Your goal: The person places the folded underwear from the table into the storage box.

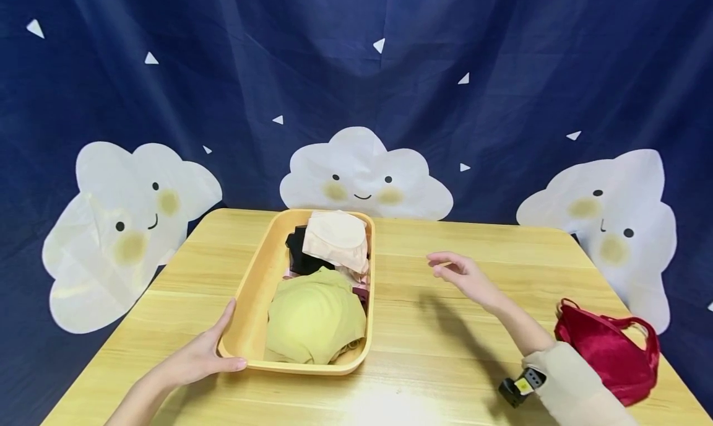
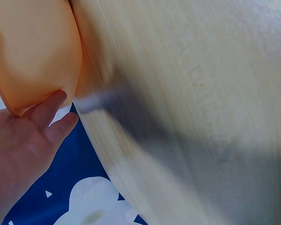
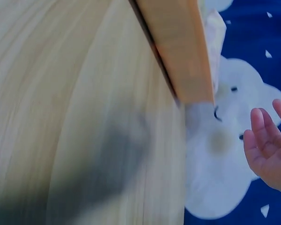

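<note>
An orange plastic bin (image 1: pixel 253 293) stands on the wooden table, seen from outside in both wrist views. My left hand (image 1: pixel 192 355) holds its near left corner, thumb along the front rim and fingers against the side wall. Inside lie a yellow-green bra (image 1: pixel 314 317) in front, a pale pink padded garment (image 1: pixel 337 237) behind it, and black cloth (image 1: pixel 309 259) partly covered. Right of the bin, my right hand (image 1: pixel 459 277) hovers above the table with loosely bent fingers, holding nothing. A dark red satin garment with straps (image 1: pixel 607 352) lies beyond my right forearm.
The wooden table (image 1: pixel 423 339) extends around the bin. Behind it hangs a dark blue curtain (image 1: pixel 239 73) with white clouds and small triangles. A small black device (image 1: pixel 520 386) sits at my right sleeve.
</note>
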The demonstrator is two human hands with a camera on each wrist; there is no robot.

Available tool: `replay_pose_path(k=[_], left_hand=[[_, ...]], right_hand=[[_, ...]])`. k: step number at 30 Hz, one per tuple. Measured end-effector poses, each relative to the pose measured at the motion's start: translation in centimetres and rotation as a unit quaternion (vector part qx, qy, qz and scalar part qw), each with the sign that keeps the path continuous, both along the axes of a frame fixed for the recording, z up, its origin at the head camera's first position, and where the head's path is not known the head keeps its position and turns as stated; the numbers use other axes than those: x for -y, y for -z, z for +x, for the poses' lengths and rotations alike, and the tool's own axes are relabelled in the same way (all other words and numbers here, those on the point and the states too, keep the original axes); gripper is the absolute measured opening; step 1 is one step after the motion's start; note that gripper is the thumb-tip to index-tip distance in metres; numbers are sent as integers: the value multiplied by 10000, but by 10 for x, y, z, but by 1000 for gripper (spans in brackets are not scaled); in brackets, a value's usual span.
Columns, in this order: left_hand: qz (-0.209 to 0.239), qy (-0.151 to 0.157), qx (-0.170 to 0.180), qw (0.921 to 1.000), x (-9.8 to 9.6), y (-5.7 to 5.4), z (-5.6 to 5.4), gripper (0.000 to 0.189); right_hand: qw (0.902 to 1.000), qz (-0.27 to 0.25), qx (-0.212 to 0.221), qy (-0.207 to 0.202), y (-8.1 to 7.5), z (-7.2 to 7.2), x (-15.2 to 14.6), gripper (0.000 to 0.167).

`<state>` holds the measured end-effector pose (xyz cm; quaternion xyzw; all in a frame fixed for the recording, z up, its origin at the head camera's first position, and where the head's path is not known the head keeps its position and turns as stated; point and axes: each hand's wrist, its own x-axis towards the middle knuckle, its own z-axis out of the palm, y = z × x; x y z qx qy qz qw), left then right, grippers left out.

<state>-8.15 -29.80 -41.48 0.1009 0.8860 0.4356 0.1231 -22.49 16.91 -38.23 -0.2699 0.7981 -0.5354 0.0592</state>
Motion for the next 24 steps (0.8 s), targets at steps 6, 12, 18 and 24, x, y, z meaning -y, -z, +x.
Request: replay_pose_path(k=[6,12,18,24], left_hand=[[-59,-6,67,10000,-1,0,-1,108],[-54,11,88,9999,-1,-1,-2,108],[109,49,58,9999,-1,0,-2,108],[64,23,47,10000,1,1,-1,107]], right_hand=[[9998,-140,60,139,1,4,-33,31],[9989,99,77,441,6,16,-70,29],[9954,121,125,939,13,31,-114,29],[9912,-29,170,1311,18,45,-152,34]])
